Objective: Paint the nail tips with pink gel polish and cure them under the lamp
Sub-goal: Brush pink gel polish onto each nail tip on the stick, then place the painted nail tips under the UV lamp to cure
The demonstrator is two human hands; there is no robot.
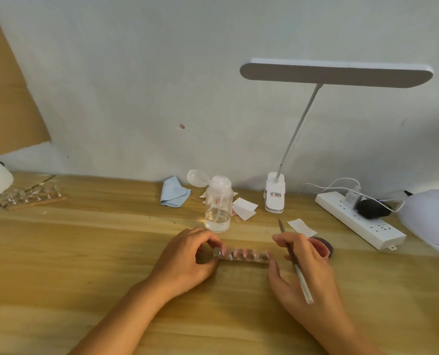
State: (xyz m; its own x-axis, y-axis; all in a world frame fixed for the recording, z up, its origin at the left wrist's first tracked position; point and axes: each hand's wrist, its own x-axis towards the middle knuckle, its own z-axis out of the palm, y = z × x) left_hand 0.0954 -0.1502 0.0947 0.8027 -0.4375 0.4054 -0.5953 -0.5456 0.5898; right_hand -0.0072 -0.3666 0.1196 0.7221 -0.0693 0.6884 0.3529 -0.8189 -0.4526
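Note:
A clear strip holder point(242, 256) with several pink-coated nail tips lies on the wooden table point(85, 252) between my hands. My left hand point(185, 260) pinches its left end with thumb and fingers. My right hand point(305, 265) touches the strip's right end with the thumb while holding a thin brush point(295, 262), its handle pointing toward me. An open jar of pink gel polish point(322, 247) sits just behind my right hand. The white curing lamp point(431, 221) stands at the far right edge.
A clear pump bottle point(218, 203) with its lid flipped open stands behind the strip. A blue cloth point(173, 192), paper wipes point(244, 208), a clip desk lamp point(274, 196) and a power strip point(359, 219) line the back. Another stand of clear tips point(32, 197) lies far left.

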